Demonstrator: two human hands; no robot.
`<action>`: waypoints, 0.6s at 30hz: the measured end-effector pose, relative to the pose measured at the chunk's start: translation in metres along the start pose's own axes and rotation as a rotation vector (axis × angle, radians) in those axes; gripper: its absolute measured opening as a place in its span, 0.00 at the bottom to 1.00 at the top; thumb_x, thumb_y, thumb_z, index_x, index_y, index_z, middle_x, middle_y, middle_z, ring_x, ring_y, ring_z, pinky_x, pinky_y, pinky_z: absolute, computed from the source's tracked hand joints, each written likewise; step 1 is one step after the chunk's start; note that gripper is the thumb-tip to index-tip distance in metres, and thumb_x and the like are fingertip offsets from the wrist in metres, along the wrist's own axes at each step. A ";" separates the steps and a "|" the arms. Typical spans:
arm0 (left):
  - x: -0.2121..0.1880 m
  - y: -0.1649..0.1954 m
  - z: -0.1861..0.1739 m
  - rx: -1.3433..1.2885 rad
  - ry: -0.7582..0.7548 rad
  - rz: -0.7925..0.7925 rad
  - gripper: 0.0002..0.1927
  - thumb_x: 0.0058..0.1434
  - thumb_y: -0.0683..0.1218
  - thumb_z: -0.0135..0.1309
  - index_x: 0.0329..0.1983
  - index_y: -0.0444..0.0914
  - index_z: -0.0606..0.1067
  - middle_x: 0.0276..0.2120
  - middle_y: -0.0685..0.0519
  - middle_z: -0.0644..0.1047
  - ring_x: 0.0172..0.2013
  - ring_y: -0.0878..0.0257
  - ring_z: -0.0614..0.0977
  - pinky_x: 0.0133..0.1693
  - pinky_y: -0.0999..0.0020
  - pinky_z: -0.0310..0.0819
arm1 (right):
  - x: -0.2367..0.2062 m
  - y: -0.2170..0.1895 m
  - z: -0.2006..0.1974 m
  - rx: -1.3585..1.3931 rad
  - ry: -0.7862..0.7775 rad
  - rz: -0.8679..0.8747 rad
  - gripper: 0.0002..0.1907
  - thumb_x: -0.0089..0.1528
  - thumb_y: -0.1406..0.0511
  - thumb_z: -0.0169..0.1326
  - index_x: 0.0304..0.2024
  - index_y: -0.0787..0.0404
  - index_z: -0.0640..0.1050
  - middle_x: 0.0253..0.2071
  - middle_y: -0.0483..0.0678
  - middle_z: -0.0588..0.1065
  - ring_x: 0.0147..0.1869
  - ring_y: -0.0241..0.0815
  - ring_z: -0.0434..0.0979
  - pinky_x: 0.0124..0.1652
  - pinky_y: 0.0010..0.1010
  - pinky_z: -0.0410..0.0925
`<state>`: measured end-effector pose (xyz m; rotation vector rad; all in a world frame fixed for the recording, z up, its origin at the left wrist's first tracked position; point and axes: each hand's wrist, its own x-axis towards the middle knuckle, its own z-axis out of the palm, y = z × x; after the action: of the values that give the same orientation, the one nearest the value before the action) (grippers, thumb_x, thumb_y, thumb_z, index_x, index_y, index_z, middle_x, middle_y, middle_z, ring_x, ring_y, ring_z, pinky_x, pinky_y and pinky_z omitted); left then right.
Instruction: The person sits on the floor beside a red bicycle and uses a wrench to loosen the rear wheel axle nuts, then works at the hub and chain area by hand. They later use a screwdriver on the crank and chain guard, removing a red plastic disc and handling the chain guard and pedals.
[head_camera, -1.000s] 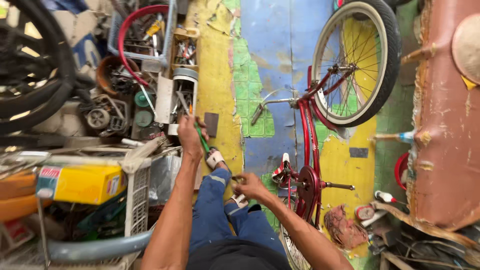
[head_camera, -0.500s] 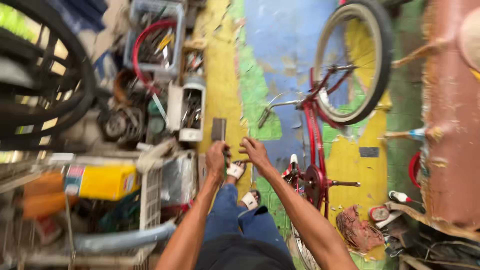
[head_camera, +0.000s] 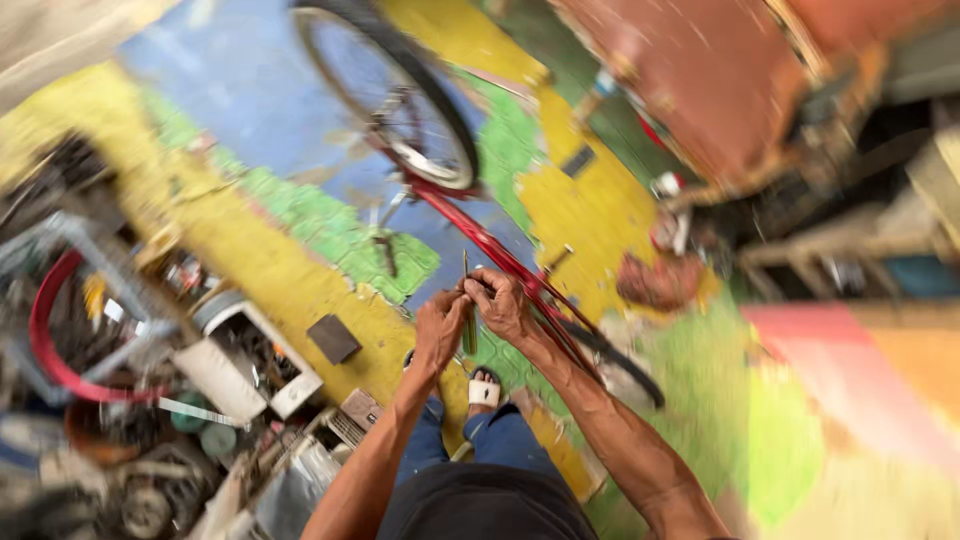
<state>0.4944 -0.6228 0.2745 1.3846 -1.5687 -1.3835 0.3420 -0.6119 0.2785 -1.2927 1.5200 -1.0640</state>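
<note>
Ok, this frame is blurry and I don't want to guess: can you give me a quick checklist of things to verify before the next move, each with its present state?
1. Both hands in view: ok, left hand and right hand are together in front of the person.
2. Slim green-handled tool held: ok, between the hands, upright.
3. Which hand grips it: cannot tell, blur.
4. Red bicycle frame close by: ok, just beyond the right hand.
5. Tool touching the frame: cannot tell.
6. Wheel attached: cannot tell.

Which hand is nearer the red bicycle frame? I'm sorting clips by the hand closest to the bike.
Right. The right hand sits against the red bicycle frame, overlapping its tube; the left hand is beside it, farther off.
</note>
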 end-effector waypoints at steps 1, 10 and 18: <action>0.003 0.006 0.006 0.061 0.012 0.118 0.18 0.66 0.52 0.51 0.37 0.33 0.83 0.29 0.41 0.79 0.30 0.54 0.80 0.34 0.59 0.74 | -0.009 0.003 -0.011 -0.014 0.066 -0.015 0.09 0.69 0.66 0.52 0.40 0.66 0.80 0.34 0.46 0.80 0.36 0.33 0.79 0.37 0.26 0.73; -0.001 0.091 0.120 0.058 -0.626 0.076 0.21 0.68 0.55 0.51 0.33 0.32 0.81 0.21 0.48 0.79 0.23 0.64 0.81 0.27 0.66 0.74 | -0.122 0.035 -0.126 0.030 0.519 0.167 0.15 0.71 0.60 0.53 0.42 0.66 0.81 0.35 0.49 0.81 0.39 0.35 0.76 0.40 0.32 0.72; -0.079 0.135 0.243 -0.156 -1.046 0.012 0.18 0.73 0.52 0.45 0.36 0.33 0.75 0.20 0.53 0.74 0.18 0.68 0.74 0.22 0.69 0.67 | -0.265 0.026 -0.244 0.187 0.687 0.224 0.09 0.69 0.65 0.57 0.46 0.66 0.82 0.40 0.46 0.81 0.42 0.31 0.79 0.43 0.26 0.74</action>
<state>0.2514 -0.4892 0.3543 0.5129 -1.9692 -2.3555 0.1278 -0.3277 0.3412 -0.6232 1.9427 -1.5475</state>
